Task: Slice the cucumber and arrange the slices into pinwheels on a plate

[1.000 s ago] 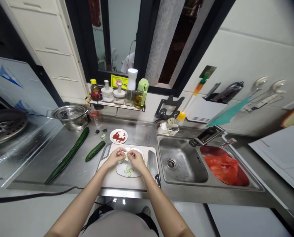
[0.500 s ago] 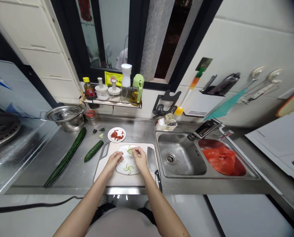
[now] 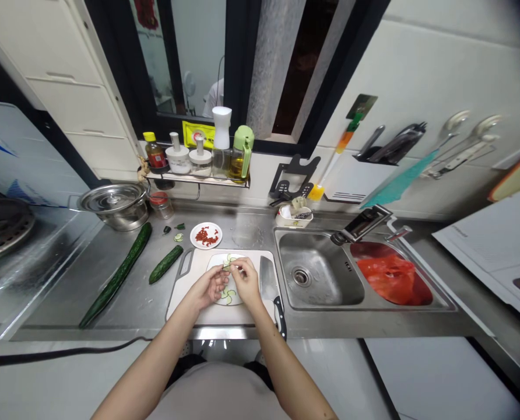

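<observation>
Both my hands meet over a white plate (image 3: 217, 257) on a cutting board (image 3: 185, 294). My right hand (image 3: 246, 282) pinches a thin cucumber slice (image 3: 227, 266). My left hand (image 3: 211, 287) is turned palm up with curled fingers, its thumb and fingertips at the same slice; whether more slices lie in it is hidden. Curved cucumber slices (image 3: 228, 295) form a pinwheel on the plate's near part, and others (image 3: 231, 258) lie at its far edge, partly covered by my hands. A knife (image 3: 267, 275) rests on the board's right side, black handle toward me.
Left of the board lie a cut cucumber (image 3: 166, 264) and a long whole one (image 3: 119, 274). Behind it stands a small plate (image 3: 194, 238) of chopped red pieces. A sink (image 3: 321, 271) is at right, a lidded steel pot (image 3: 120, 210) at back left, a seasoning shelf (image 3: 190, 177) above.
My left hand has moved right and turned palm up, meeting my right hand over the plate. A slice now shows between their fingertips. The camera view has shifted slightly.
</observation>
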{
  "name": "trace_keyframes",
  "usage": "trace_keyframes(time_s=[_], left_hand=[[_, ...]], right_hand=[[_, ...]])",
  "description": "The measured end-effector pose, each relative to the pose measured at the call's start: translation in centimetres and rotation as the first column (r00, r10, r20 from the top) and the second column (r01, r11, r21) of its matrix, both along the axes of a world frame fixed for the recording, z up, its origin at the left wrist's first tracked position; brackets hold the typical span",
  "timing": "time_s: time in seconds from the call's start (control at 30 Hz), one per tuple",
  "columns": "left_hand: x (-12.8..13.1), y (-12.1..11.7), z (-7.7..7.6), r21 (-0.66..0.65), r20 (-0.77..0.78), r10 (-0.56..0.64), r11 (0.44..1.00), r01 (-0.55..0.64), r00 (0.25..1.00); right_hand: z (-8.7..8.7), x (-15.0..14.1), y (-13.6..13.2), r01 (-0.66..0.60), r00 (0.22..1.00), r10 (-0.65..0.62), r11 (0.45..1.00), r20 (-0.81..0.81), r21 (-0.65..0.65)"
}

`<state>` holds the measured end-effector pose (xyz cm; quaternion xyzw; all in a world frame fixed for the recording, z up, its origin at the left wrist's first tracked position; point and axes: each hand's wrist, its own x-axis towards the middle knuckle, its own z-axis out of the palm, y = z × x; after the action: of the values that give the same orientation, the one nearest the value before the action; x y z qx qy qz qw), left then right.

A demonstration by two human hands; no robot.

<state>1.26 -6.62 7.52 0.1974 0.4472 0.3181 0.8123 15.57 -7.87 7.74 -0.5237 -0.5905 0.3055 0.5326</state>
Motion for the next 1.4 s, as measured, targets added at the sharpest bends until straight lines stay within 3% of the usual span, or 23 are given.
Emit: trace_keyframes(time_s=[0.17,0.37,0.5,0.8,1.0,1.4], left_hand=[[-0.3,0.1,0.3,0.154,-0.052,0.139,0.979,-0.13,0.989],[-1.3,0.3,1.5,0.244,-0.079,0.183,0.957,-0.159,0.98],[-1.7,0.2,2.5,0.287,-0.092,0.171,0.948,-0.139,0.981],[-2.1,0.3,4.4,0.424,-0.206,0.192,0.901,-0.089,0.96],[-2.0,0.5,4.3,0.521,-0.191,0.227,0.848,-0.098,0.955],[-1.7,0.5,4.1,0.648,-0.252,0.297,0.759,-0.067,0.921]], right_hand=[[0.1,0.2,-0.4,-0.041,0.997,0.038,0.999,0.067,0.033],[0.8,0.5,-0.5,-0.107,0.968,0.074,0.986,0.241,0.129],[1.3,0.5,-0.5,-0.14,0.95,0.098,0.982,0.296,0.126],[3.1,0.3,-0.7,-0.219,0.948,0.176,0.965,0.264,0.143],[3.6,0.3,-0.5,-0.195,0.956,0.151,0.967,0.252,0.162],[3.6,-0.4,0.1,-0.18,0.98,0.176,0.983,0.096,0.035]])
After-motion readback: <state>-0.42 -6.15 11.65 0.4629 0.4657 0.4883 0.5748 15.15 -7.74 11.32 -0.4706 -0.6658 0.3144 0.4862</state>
